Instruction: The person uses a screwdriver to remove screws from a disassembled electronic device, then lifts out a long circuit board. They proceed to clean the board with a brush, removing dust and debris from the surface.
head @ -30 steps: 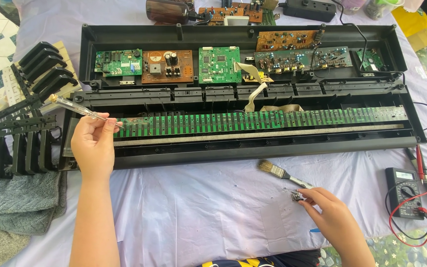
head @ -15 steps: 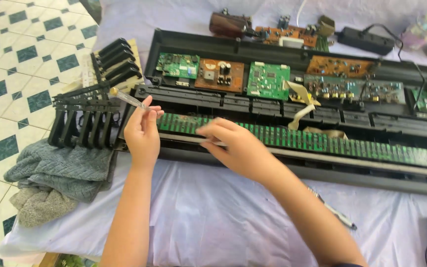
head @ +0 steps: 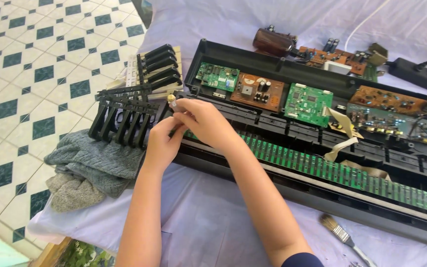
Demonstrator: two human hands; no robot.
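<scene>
Your small slim tool with the pale round tip sits at the near-left corner of the opened black keyboard case, pinched by both your left hand and right hand. Removed black keys lie left; green circuit boards fill the case.

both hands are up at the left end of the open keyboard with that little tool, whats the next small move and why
Probably steady the small tool and lower its tip onto the long green board. The left hand and right hand pinch it together above the case's left end, not yet touching the board.
</scene>
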